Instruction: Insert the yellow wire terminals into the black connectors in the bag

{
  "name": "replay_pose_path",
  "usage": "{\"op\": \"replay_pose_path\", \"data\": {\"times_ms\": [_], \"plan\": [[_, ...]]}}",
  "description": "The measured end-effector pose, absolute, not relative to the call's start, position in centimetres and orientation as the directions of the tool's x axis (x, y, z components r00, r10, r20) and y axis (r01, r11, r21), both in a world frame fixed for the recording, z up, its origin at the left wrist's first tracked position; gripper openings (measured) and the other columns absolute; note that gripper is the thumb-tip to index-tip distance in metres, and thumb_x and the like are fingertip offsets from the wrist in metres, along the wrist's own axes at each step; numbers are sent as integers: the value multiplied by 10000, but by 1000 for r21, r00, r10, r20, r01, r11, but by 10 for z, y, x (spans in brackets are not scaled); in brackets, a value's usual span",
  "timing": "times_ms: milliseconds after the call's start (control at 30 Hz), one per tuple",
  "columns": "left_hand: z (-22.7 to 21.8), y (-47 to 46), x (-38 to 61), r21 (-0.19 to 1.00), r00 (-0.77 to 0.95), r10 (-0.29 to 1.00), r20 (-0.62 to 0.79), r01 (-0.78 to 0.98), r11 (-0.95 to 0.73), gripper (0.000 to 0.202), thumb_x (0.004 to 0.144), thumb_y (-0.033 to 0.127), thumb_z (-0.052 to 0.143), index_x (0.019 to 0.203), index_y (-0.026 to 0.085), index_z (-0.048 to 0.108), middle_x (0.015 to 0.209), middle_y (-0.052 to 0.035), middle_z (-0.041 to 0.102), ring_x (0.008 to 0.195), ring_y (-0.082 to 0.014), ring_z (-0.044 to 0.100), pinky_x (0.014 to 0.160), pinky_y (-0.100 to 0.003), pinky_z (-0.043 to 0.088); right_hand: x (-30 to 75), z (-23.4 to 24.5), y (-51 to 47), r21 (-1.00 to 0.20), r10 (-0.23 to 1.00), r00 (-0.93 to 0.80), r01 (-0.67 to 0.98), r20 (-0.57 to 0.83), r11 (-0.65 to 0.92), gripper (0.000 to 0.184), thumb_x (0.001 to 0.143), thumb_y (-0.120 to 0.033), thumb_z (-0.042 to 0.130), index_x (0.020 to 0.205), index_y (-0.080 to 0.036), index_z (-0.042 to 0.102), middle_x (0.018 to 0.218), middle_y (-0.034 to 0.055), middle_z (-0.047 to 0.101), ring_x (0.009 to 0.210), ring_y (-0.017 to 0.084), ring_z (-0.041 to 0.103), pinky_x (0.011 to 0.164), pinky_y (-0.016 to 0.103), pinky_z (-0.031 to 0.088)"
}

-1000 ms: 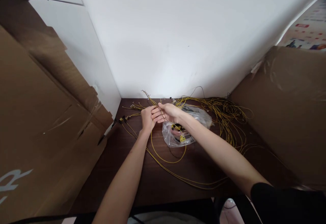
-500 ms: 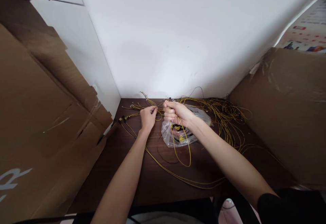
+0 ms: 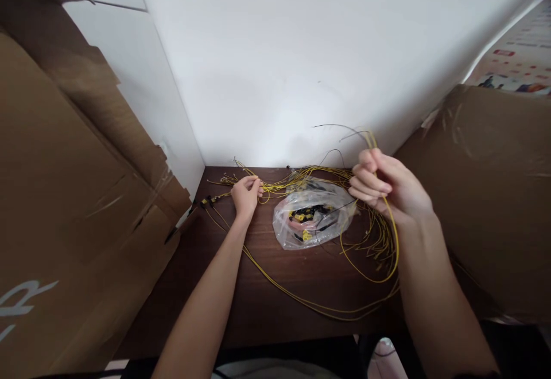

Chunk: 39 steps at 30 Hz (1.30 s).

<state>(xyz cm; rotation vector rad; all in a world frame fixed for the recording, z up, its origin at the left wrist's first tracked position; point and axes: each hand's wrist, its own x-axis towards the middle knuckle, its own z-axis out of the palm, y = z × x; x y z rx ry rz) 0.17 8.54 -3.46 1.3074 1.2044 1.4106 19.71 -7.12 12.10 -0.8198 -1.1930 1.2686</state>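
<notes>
My right hand (image 3: 379, 186) is raised at the right, its fingers closed round a yellow wire (image 3: 395, 235). Thin dark ends of wire stick up above this hand, and a yellow loop hangs below it. My left hand (image 3: 247, 193) is closed in a pinch at the left end of the wire bundle (image 3: 297, 181); the strands run out past its fingers on both sides. Between the hands lies a clear plastic bag (image 3: 284, 227) with black and yellow connectors (image 3: 306, 216) inside. More yellow wires (image 3: 379, 241) lie in a tangle below my right hand.
Cardboard boxes stand at the left (image 3: 77, 195) and right (image 3: 486, 195) of the dark wooden table (image 3: 275, 275). A white wall (image 3: 275, 69) rises behind. Small yellow and black connectors (image 3: 208, 201) lie at the left, with long wires (image 3: 293, 297) curving across the front.
My right hand has moved right and up, away from my left hand, carrying the yellow wire with it. The bag is now less covered. My left hand has shifted only slightly.
</notes>
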Motion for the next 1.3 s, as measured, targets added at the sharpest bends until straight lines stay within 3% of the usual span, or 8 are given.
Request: {"op": "replay_pose_path", "data": {"times_ms": [133, 267, 400, 533, 667, 833, 1000, 1300], "plan": [[-30, 89, -2, 987, -154, 982, 108, -103, -124, 174, 757, 142, 537, 907, 61, 573, 756, -96, 668, 573, -105, 634, 602, -246, 547, 221, 113, -81, -932, 965, 105, -251, 242, 261, 285, 871, -373, 452, 640, -224, 378, 442, -75, 77, 402, 94, 30, 373, 231, 99], [-29, 93, -10, 987, -173, 984, 34, -148, -60, 304, 728, 83, 558, 1030, 66, 529, 751, -65, 645, 570, -105, 629, 605, -264, 551, 235, 103, -83, -962, 959, 181, -123, 220, 244, 241, 864, -377, 455, 678, -225, 438, 440, -71, 137, 404, 92, 76, 390, 236, 103], [-25, 93, -19, 984, -238, 958, 161, 112, -138, 402, 715, 109, 565, 1113, 128, 512, 791, -29, 612, 550, -85, 591, 565, -232, 518, 237, 94, -86, -986, 969, 188, -19, 157, 164, 232, 869, -358, 456, 710, -199, 511, 438, -61, 246, 410, 80, 179, 417, 236, 148], [-10, 81, -19, 896, -275, 889, 367, 361, -258, 291, 722, 123, 532, 1006, 124, 595, 748, -25, 598, 622, -99, 552, 637, -225, 474, 229, 90, -89, -982, 987, 124, 168, 105, 84, 274, 878, -390, 447, 777, -169, 573, 437, -58, 307, 423, 76, 248, 449, 235, 201], [8, 53, -3, 928, -28, 941, 337, 178, -327, 226, 792, 252, 491, 868, 135, 668, 632, -8, 583, 500, -73, 470, 486, -185, 376, 212, 76, -76, -951, 988, 65, 286, 141, 117, 335, 875, -439, 431, 819, -152, 593, 450, -59, 346, 423, 72, 265, 454, 233, 198], [17, 19, 20, 986, 355, 921, 161, -96, -136, 315, 774, 392, 544, 839, 117, 683, 577, 5, 537, 401, -36, 330, 388, -180, 242, 192, 37, -48, -976, 990, -54, 169, 130, 137, 378, 858, -479, 426, 797, -141, 584, 434, -67, 341, 414, 73, 251, 450, 228, 197], [13, 9, 28, 995, 431, 900, 66, -93, -28, 293, 724, 353, 610, 889, 126, 694, 656, -26, 604, 425, -42, 365, 391, -176, 257, 189, 7, -41, -997, 985, -169, 51, 47, 57, 363, 871, -458, 410, 811, -142, 579, 431, -76, 326, 396, 66, 224, 437, 225, 177], [13, 3, 33, 998, 473, 879, 54, -64, -27, 186, 696, 289, 644, 695, 108, 686, 617, -28, 618, 488, -62, 448, 426, -168, 317, 180, -2, -48, -980, 970, -240, 201, -42, 8, 483, 839, -525, 425, 845, -94, 643, 425, -88, 258, 411, 57, 194, 457, 222, 184]]}}
